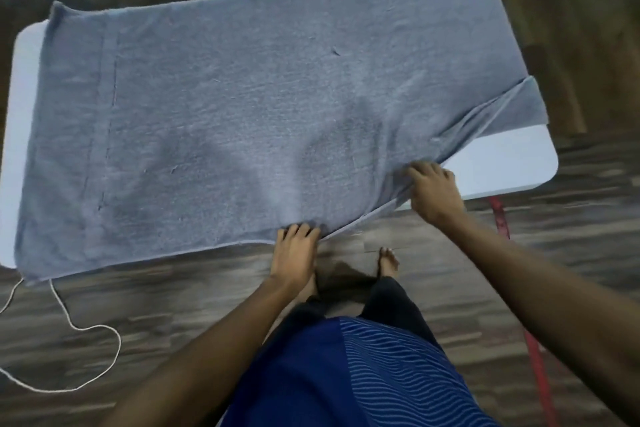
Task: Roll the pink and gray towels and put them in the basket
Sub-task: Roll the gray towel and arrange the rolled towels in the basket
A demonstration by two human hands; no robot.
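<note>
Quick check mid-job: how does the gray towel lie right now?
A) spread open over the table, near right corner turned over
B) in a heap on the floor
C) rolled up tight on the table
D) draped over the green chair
A: the gray towel lies spread open over the white table, its near right corner folded back on a slant, with the left hand and right hand at its near edge.
</note>
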